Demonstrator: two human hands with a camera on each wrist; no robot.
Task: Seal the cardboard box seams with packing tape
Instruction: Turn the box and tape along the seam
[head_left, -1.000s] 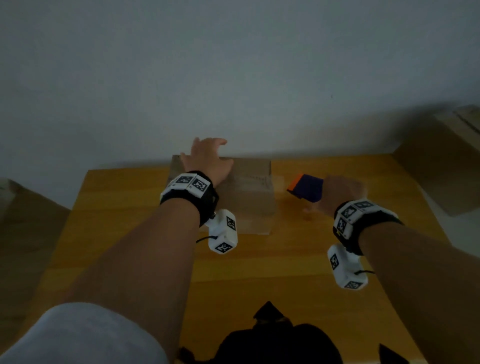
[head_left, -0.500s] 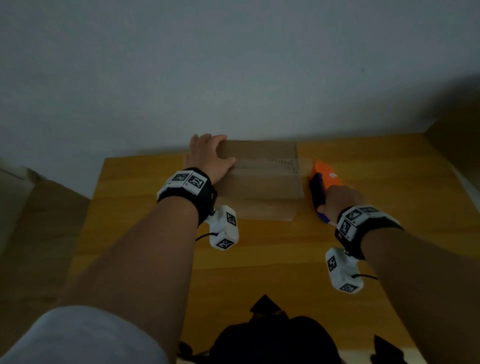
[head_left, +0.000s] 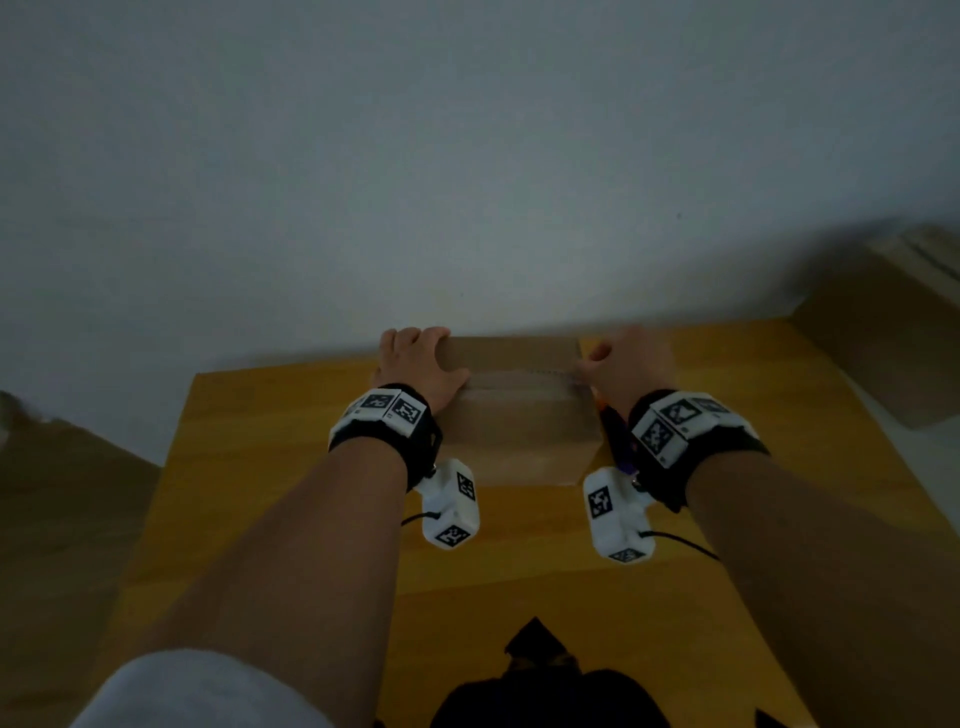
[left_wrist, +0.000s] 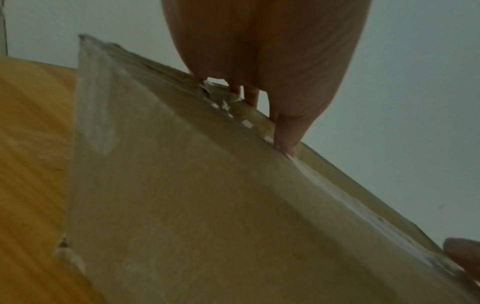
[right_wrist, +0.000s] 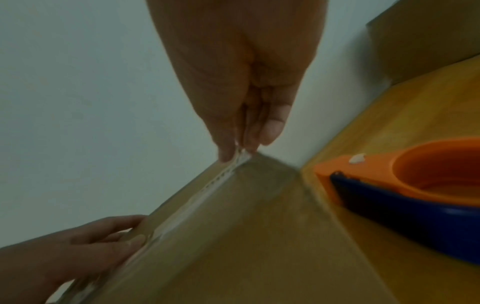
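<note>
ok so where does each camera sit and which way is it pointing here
Head: worn on the head, looking forward and down at the table, the wall and the cardboard box; both forearms, the left hand and the right hand show.
Left wrist: under the left wrist, looking along the palm at the box top and tape; a right fingertip shows.
Right wrist: under the right wrist, looking along the fingers pressing the tape; the tape dispenser lies beside the box.
Shared: both wrist views show the taped seam.
</note>
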